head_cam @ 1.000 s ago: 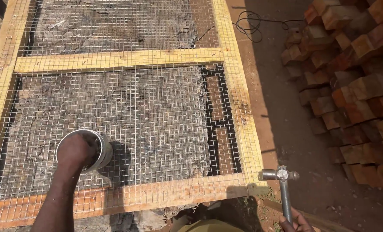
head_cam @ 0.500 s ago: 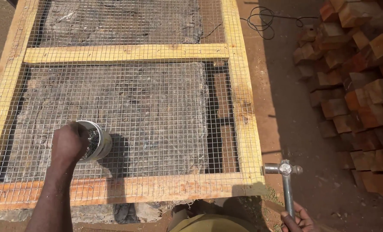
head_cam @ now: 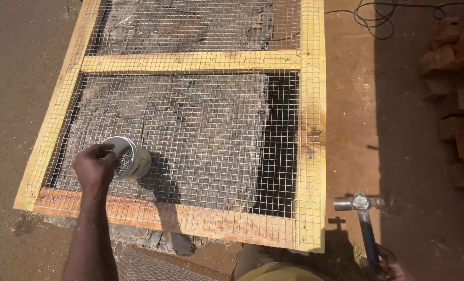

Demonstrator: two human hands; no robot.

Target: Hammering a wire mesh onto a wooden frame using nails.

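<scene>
Left hand (head_cam: 94, 166) sits low left of frame, fingertips dipped into the small white tub (head_cam: 130, 158) tilted on the wire mesh (head_cam: 201, 130), pinch hidden, while the right hand (head_cam: 388, 265) at bottom right clenches the hammer (head_cam: 362, 208), handle upright, well apart.

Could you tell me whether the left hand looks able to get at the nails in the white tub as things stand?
Probably yes: the left hand is already at the open mouth of the white tub on the wire mesh, fingers at the nails, nothing covering them.
</scene>
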